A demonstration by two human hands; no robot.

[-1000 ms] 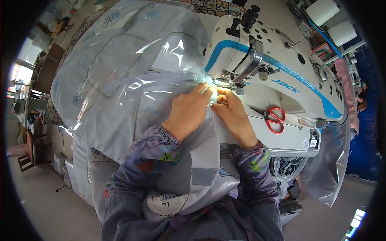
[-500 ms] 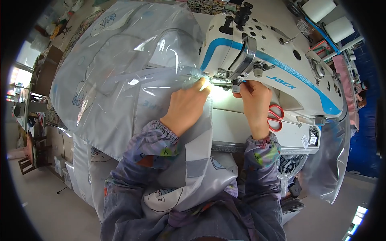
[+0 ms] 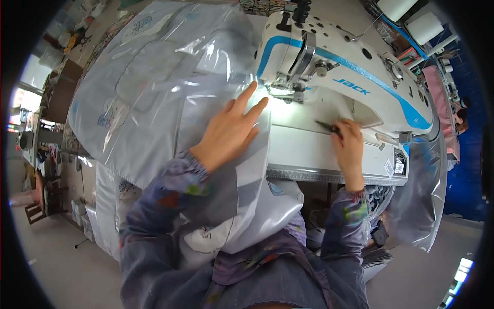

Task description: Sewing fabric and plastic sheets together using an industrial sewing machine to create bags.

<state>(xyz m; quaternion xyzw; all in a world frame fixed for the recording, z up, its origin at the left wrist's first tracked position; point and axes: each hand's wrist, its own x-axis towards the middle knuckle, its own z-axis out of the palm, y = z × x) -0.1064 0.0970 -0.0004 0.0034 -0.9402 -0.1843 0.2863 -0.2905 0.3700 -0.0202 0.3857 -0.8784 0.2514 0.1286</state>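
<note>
Left hand (image 3: pixel 229 131) flat on plastic sheet (image 3: pixel 154 87), right hand (image 3: pixel 349 144) gripping scissors (image 3: pixel 327 126)

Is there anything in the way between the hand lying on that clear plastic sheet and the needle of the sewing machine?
Nothing visible. The left hand lies flat on the clear plastic sheet, fingers pointing at the needle area of the sewing machine. Only bare sheet and lit machine bed lie between. The right hand is off to the side.

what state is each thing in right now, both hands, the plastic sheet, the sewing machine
left hand: flat, fingers spread, pressing the sheet
clear plastic sheet with grey fabric panels: crumpled, edge at the needle
right hand: closed on a thin dark tool on the machine bed
thin dark tool: held, lying flat
white and blue sewing machine: work light on
</note>
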